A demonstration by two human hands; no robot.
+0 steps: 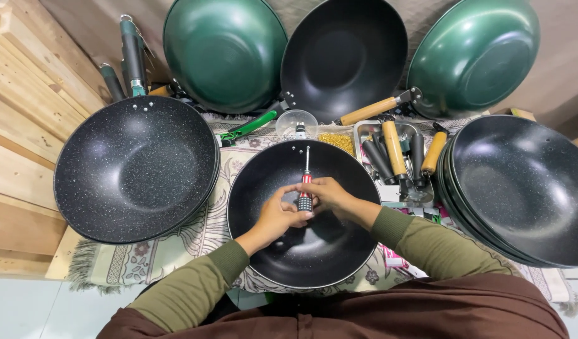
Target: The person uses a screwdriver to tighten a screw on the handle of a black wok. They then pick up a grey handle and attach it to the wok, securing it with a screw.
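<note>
Bright, sharp, edges perhaps slightly bowed

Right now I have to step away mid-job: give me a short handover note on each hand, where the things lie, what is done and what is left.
Left hand: grips the screwdriver at its red and black handle.
Right hand: also on the handle, from the other side.
The screwdriver lies inside the middle wok, tip toward the holes at the far rim.
Done: the wok sits on the cloth.
Left: no handle on this wok yet. Loose handles wait in the tray; screws lie beside it.
</note>
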